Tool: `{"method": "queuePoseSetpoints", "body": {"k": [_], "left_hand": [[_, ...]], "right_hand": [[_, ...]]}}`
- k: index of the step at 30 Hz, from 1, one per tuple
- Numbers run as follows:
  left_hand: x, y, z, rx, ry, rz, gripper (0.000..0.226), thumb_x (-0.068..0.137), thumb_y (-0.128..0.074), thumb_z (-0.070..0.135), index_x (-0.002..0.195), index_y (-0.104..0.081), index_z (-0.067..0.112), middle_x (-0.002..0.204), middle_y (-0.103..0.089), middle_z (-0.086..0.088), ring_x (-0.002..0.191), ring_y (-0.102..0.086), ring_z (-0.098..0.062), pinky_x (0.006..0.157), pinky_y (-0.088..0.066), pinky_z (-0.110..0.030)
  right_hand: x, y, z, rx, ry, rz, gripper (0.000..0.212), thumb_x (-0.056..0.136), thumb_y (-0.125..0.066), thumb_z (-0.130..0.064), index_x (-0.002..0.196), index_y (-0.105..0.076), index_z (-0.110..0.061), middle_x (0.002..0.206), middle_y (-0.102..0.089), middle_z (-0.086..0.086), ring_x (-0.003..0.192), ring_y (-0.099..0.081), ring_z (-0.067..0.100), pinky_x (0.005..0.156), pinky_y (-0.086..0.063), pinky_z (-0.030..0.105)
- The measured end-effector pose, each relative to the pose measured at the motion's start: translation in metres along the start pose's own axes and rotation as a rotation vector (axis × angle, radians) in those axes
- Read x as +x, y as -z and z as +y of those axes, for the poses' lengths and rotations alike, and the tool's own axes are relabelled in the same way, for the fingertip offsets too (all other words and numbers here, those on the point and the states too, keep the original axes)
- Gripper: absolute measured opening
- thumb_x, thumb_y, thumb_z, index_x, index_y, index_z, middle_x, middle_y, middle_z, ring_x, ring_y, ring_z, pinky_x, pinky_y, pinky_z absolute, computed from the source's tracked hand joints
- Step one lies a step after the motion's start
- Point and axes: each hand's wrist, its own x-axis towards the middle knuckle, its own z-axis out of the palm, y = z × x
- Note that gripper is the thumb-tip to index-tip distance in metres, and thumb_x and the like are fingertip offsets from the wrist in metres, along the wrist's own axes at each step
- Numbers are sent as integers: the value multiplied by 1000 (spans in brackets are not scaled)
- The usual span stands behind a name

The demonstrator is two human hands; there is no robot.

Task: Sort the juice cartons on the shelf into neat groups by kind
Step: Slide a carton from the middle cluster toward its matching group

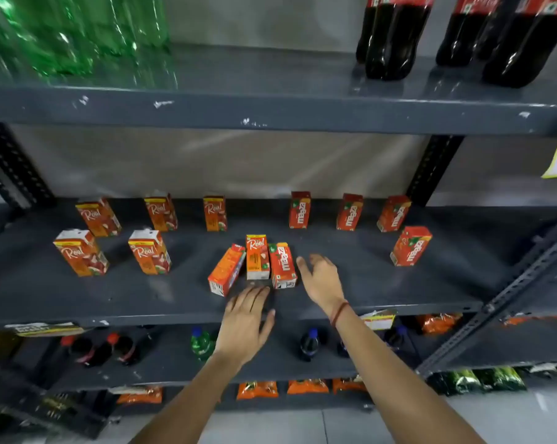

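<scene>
My left hand (246, 318) hovers over the front edge of the grey shelf (398, 283), palm down, fingers spread and holding nothing. My right hand (322, 278) reaches further in, open and empty too, fingers loosely curled, just beside the Maaza carton (282, 265) in the middle cluster; I cannot tell whether my fingertips touch it. A red thread (339, 313) is tied around my right wrist.

That cluster sits right in front of me: three cartons packed together. A Real carton (258, 257) stands upright in the centre. The Maaza carton leans against its right side, and a tilted carton (227, 270) leans on its left, its face turned away so that I cannot read the brand.

To the left the Real cartons stand apart from one another in two rows: three at the back (98, 216) (161, 212) (215, 213) and two nearer the front (81, 253) (149, 251). To the right the Maaza cartons stand likewise: three at the back (300, 209) (349, 212) (394, 214) and one further forward at the far right (411, 246).

On the shelf above, green bottles (72, 33) stand at the left and cola bottles (395, 36) at the right. Below the carton shelf I see small bottles (309, 344) and, lower still, orange snack packets (257, 390).
</scene>
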Motion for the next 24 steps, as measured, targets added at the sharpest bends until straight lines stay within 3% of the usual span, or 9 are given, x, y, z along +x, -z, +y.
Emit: {"method": "queuePoseSetpoints", "body": {"k": [3, 5, 9, 13, 18, 22, 24], "left_hand": [[10, -12, -6, 57, 15, -57, 51, 88, -37, 38, 120, -60, 4, 123, -63, -13, 116, -57, -29, 98, -44, -43], [12, -18, -12, 80, -3, -50, 52, 88, -39, 38, 122, -57, 3, 127, -60, -14, 118, -56, -29, 100, -42, -42], [12, -26, -19, 119, -46, -23, 55, 87, -41, 41, 124, -57, 3, 127, -60, -16, 116, -57, -30, 99, -42, -40], [13, -29, -21, 145, -98, -2, 62, 85, -43, 48, 125, -56, 2, 127, -60, -16, 117, -57, -29, 100, -41, -40], [13, -28, -21, 137, -96, 4, 62, 86, -45, 49, 124, -56, 2, 128, -59, -15, 118, -56, -28, 100, -41, -40], [12, -25, -20, 138, -87, -35, 60, 87, -43, 49, 123, -57, 2, 127, -60, -16, 118, -56, -28, 100, -41, -40], [12, -23, -18, 135, -80, -45, 60, 87, -44, 49, 123, -56, 2, 128, -59, -17, 119, -55, -29, 100, -41, -40]], "right_hand": [[17, -12, -6, 12, -75, -64, 39, 94, -47, -36, 71, -51, -5, 95, -66, 25, 93, -60, 39, 71, -41, 35], [25, -22, -14, 12, -137, -115, 43, 91, -48, -39, 67, -56, -4, 93, -68, 25, 91, -62, 39, 73, -47, 38], [37, -36, -19, 74, -271, -182, 41, 86, -53, -43, 92, -65, -4, 104, -67, 17, 94, -65, 33, 85, -54, 45], [47, -37, -20, 222, -397, -222, 29, 78, -68, -41, 72, -53, -17, 101, -70, 12, 87, -69, 26, 83, -57, 42], [51, -27, -21, 490, -568, -329, 36, 70, -80, -19, 78, -45, -13, 114, -67, 16, 84, -66, 23, 69, -53, 35], [47, -31, -25, 468, -573, -295, 53, 68, -82, -19, 105, -44, -10, 122, -62, 18, 104, -65, 30, 88, -54, 42], [43, -32, -25, 493, -564, -267, 56, 67, -82, -20, 108, -45, -9, 122, -62, 20, 106, -64, 32, 94, -52, 47]]}}
